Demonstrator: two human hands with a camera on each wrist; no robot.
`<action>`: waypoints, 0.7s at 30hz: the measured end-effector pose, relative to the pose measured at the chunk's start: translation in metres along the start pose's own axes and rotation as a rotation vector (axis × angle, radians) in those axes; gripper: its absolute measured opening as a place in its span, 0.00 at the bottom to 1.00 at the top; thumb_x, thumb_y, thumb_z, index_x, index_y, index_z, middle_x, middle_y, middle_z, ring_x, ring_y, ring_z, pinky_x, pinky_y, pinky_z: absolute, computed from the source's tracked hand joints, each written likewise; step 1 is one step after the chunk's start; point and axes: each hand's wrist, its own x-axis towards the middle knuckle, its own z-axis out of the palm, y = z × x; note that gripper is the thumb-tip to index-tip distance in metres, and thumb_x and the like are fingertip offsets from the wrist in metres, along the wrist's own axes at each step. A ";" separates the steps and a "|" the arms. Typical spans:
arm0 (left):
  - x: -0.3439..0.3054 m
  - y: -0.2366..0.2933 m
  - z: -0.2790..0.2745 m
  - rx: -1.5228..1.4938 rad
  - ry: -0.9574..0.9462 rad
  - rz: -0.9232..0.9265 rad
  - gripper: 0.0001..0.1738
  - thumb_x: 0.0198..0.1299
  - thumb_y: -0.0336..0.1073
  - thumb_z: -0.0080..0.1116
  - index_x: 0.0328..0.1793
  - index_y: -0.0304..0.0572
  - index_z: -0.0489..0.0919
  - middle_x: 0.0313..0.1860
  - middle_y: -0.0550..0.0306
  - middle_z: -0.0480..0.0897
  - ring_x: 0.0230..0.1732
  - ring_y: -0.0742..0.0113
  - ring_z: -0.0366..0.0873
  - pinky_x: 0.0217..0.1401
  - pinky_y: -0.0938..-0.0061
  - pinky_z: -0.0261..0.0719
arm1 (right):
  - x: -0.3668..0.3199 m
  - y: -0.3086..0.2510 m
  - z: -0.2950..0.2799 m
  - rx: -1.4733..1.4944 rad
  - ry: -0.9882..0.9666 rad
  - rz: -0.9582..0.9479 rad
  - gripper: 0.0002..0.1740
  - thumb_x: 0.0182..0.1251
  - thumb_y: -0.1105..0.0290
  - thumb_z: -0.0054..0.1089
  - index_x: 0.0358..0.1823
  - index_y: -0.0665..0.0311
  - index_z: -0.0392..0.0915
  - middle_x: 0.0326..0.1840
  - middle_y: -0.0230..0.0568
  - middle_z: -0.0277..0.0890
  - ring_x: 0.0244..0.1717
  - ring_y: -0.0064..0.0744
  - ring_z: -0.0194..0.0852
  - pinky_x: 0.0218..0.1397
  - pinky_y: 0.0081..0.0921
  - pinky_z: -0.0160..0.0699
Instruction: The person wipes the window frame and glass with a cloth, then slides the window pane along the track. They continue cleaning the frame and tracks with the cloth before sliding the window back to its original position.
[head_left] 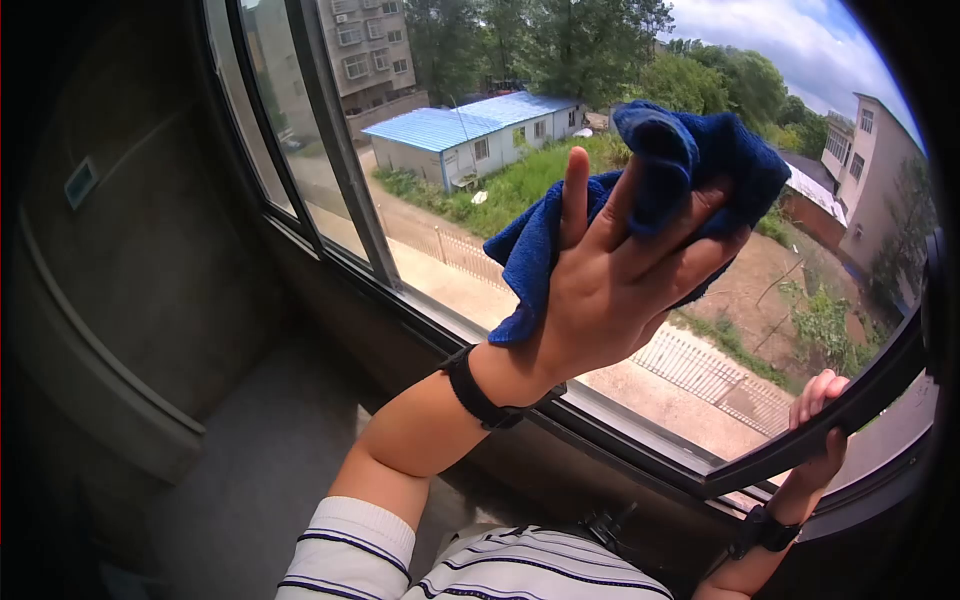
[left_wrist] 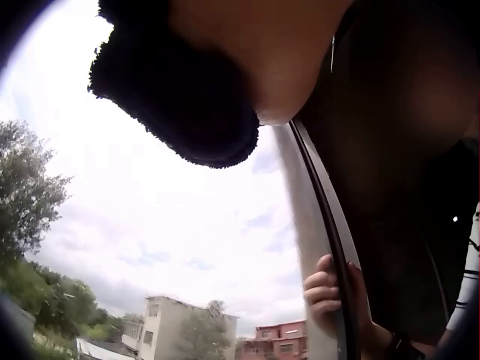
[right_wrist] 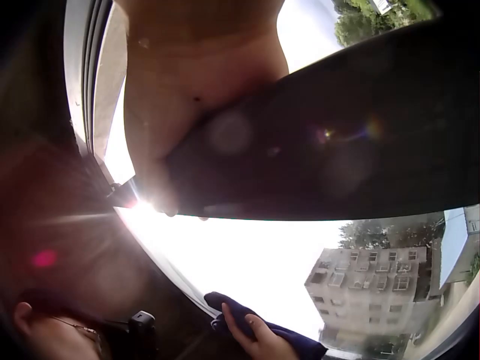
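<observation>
My left hand [head_left: 620,290] is raised against the window glass [head_left: 450,200] and grips a bunched dark blue cloth [head_left: 690,160], which folds over the fingertips; one finger sticks straight up. The cloth [left_wrist: 180,97] fills the top of the left wrist view. Lower right, my right hand [head_left: 820,420] curls its fingers over the edge of the dark open window sash [head_left: 780,455]. That hand [left_wrist: 326,292] also shows on the sash edge from the left wrist. In the right wrist view the right hand [right_wrist: 187,90] wraps the sash [right_wrist: 337,135], with the cloth [right_wrist: 300,343] far below.
A dark window frame [head_left: 330,150] with an upright bar runs along the left. A grey sill or ledge [head_left: 250,440] lies below it. Outside stand a blue-roofed building [head_left: 470,125], apartment blocks, trees and a fence. My striped sleeve [head_left: 350,550] is at the bottom.
</observation>
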 end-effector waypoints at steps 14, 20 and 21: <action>-0.157 -0.249 -0.077 -0.010 0.495 -0.998 0.26 0.77 0.39 0.44 0.78 0.44 0.64 0.76 0.39 0.66 0.77 0.47 0.63 0.77 0.63 0.59 | -0.003 0.009 -0.010 0.045 0.022 -0.087 0.26 0.62 0.56 0.72 0.46 0.63 0.66 0.34 0.32 0.60 0.31 0.21 0.62 0.24 0.15 0.71; -0.142 -0.107 -0.038 -0.101 0.270 -0.788 0.27 0.76 0.30 0.46 0.79 0.41 0.62 0.76 0.46 0.66 0.76 0.53 0.62 0.78 0.64 0.56 | -0.004 0.010 -0.017 0.045 0.022 -0.096 0.26 0.61 0.57 0.73 0.45 0.62 0.65 0.34 0.32 0.59 0.30 0.21 0.62 0.23 0.14 0.70; -0.139 -0.085 -0.031 -0.161 0.233 -0.730 0.28 0.73 0.28 0.49 0.78 0.41 0.64 0.75 0.44 0.66 0.75 0.52 0.63 0.78 0.64 0.56 | -0.004 0.010 -0.017 0.043 0.029 -0.099 0.26 0.60 0.57 0.74 0.44 0.62 0.65 0.34 0.32 0.59 0.30 0.21 0.62 0.23 0.14 0.69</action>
